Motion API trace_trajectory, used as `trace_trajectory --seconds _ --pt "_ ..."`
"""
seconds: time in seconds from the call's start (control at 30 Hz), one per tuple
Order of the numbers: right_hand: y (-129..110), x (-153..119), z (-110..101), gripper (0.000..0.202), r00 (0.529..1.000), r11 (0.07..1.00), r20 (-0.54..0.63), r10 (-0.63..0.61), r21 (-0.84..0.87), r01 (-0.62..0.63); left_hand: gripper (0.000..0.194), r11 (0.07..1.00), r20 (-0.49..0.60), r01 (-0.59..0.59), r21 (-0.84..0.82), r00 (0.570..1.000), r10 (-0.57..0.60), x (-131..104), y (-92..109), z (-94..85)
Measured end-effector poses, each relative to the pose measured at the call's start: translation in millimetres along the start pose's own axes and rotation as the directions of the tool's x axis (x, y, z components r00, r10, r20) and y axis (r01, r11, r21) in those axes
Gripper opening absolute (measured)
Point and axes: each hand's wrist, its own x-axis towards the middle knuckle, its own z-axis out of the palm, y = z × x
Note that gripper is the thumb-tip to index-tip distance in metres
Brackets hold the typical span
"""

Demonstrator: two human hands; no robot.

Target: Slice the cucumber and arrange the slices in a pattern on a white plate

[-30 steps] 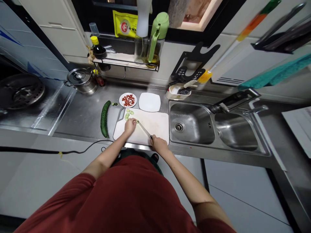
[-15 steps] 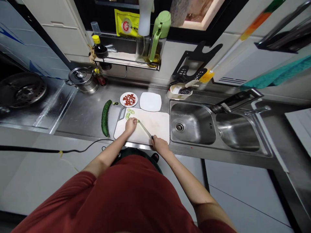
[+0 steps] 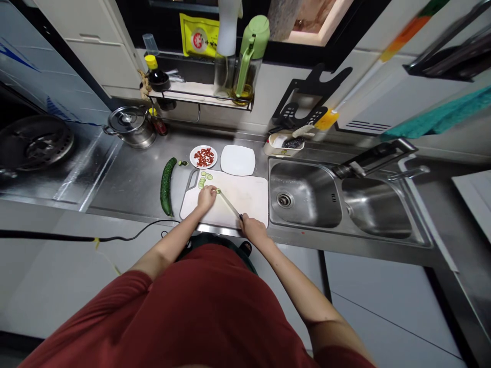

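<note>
My right hand (image 3: 253,228) is closed around the dark handle of a kitchen knife (image 3: 230,206). The blade slants up and left over a white cutting board (image 3: 245,191). At its tip lies a small green cucumber piece (image 3: 218,191), pinched by the fingers of my left hand (image 3: 207,197); most of what is under those fingers is hidden. Several pale cucumber slices (image 3: 202,181) sit at the board's upper left, just beyond my left hand. A whole dark green cucumber (image 3: 166,186) rests on the steel counter left of the board, with small cut ends (image 3: 182,163) near its top.
Behind the board stand a plate of chopped red pieces (image 3: 203,157) and a white square plate (image 3: 237,160). A double sink (image 3: 307,194) adjoins on the right. To the left are a lidded pot (image 3: 132,128) and a stove (image 3: 36,143). A bottle shelf (image 3: 199,96) hangs above.
</note>
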Motion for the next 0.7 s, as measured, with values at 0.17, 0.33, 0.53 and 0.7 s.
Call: trace_trajectory --seconds 0.17,0.33,0.53,0.7 --pt "3.4 -2.4 3.2 0.031 1.0 1.0 -0.012 0.003 0.008 -0.003 0.024 1.0 -0.008 -0.002 0.002 1.0 0.002 -1.2 1.7 -0.3" --pt "5.8 -4.4 6.1 0.031 1.0 1.0 -0.016 -0.002 0.012 0.002 0.023 1.0 0.0 0.0 0.003 1.0 0.0 -2.2 3.8 -1.3" --pt "5.8 -6.9 8.1 0.032 1.0 1.0 -0.007 0.01 0.017 -0.01 0.023 1.0 0.007 -0.005 0.007 1.0 0.005 -2.5 4.4 -2.1" --pt "5.8 -9.0 9.6 0.031 1.0 1.0 -0.019 0.008 0.016 -0.007 0.024 0.999 0.003 -0.03 0.03 1.0 0.03 -4.3 4.5 -1.1"
